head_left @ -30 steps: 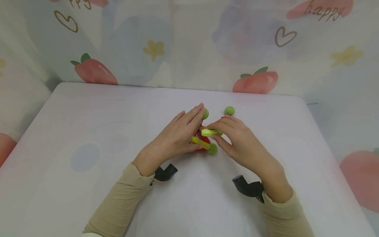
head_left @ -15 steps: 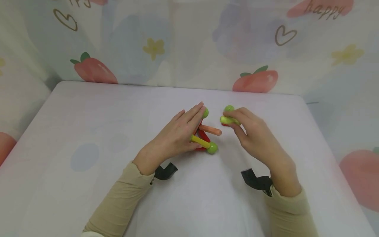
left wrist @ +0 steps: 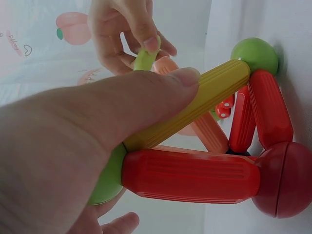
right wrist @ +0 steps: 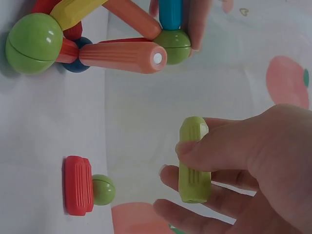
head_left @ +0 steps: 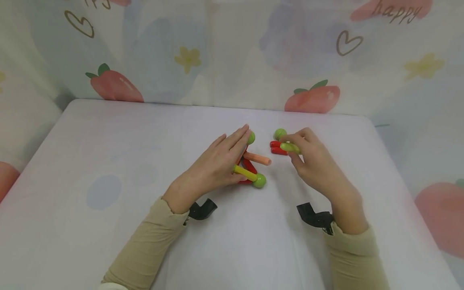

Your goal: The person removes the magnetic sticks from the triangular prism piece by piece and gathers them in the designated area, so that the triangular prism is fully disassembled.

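Note:
My left hand point(head_left: 217, 165) holds a standing frame of magnetic building rods and balls. Its thumb lies on a yellow rod point(left wrist: 209, 97), which runs to a green ball point(left wrist: 256, 56). Below are a red rod point(left wrist: 190, 175) and a dark red ball point(left wrist: 282, 180). From a blue ball point(right wrist: 78, 66) an orange rod point(right wrist: 124, 56) sticks out, its tip free. A blue rod point(right wrist: 170, 14) rises beside my left fingers. My right hand point(head_left: 313, 161) pinches a short light-green magnetic rod point(right wrist: 194, 165) between thumb and fingers, apart from the frame.
Two short red rods point(head_left: 279, 150) lie side by side on the white table point(head_left: 145, 133), close to a loose green ball point(head_left: 280, 134). A patterned cloth point(head_left: 232, 52) hangs behind the table. Black wrist mounts point(head_left: 314, 217) jut inward from both sleeves.
My right hand has drawn away from the frame to the right with the light-green rod, uncovering the orange rod and the red rods. My left hand stays in place.

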Action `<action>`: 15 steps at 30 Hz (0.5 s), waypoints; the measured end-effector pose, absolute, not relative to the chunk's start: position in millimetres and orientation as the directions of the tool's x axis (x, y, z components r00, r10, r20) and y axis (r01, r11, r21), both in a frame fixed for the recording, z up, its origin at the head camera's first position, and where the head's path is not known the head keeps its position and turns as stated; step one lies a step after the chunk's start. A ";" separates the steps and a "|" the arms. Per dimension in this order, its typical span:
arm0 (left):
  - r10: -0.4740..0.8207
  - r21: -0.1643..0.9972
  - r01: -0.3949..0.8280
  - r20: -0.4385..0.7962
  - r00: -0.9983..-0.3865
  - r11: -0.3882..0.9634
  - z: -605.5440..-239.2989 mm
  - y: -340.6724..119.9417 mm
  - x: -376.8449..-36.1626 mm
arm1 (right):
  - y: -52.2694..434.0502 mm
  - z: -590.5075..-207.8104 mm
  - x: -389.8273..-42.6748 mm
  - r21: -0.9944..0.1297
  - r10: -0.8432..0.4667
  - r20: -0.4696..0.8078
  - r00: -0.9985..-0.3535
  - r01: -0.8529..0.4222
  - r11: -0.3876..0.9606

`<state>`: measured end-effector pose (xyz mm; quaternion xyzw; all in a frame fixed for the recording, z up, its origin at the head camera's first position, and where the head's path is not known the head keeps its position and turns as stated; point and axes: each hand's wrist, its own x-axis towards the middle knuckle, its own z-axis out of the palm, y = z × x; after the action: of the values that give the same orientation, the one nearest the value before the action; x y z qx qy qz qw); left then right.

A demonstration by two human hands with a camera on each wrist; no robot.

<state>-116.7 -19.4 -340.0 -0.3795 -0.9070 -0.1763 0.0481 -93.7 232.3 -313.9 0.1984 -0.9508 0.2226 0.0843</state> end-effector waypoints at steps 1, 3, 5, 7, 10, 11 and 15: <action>0.672 0.281 0.708 0.227 -0.705 0.647 -340.4 -19.7 -116.8 | 232.4 -315.2 -94.8 -0.386 -0.340 0.244 -0.908 -0.412 0.825; 0.673 0.281 0.713 0.237 -0.701 0.643 -341.2 -20.3 -117.0 | 232.8 -318.2 -96.8 -0.382 -0.335 0.235 -0.912 -0.404 0.831; 0.672 0.284 0.714 0.242 -0.700 0.640 -341.7 -20.7 -117.1 | 232.6 -320.6 -99.2 -0.377 -0.327 0.222 -0.919 -0.390 0.840; 0.672 0.291 0.711 0.236 -0.702 0.640 -341.8 -20.7 -117.2 | 232.2 -322.3 -101.6 -0.375 -0.318 0.206 -0.925 -0.375 0.848; 0.671 0.296 0.707 0.227 -0.705 0.643 -341.4 -20.5 -117.4 | 231.6 -324.1 -104.1 -0.375 -0.305 0.193 -0.933 -0.357 0.855; 0.671 0.296 0.706 0.225 -0.706 0.644 -341.2 -20.4 -117.4 | 231.6 -325.0 -104.6 -0.374 -0.303 0.194 -0.933 -0.356 0.856; 0.673 0.301 0.705 0.217 -0.707 0.643 -341.0 -20.1 -117.3 | 231.6 -329.2 -105.9 -0.374 -0.296 0.201 -0.934 -0.352 0.858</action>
<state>-117.3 -20.1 -341.0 -0.3805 -0.9053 -0.1841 0.0426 -105.9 231.6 -329.2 0.1686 -0.9614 0.2065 0.0681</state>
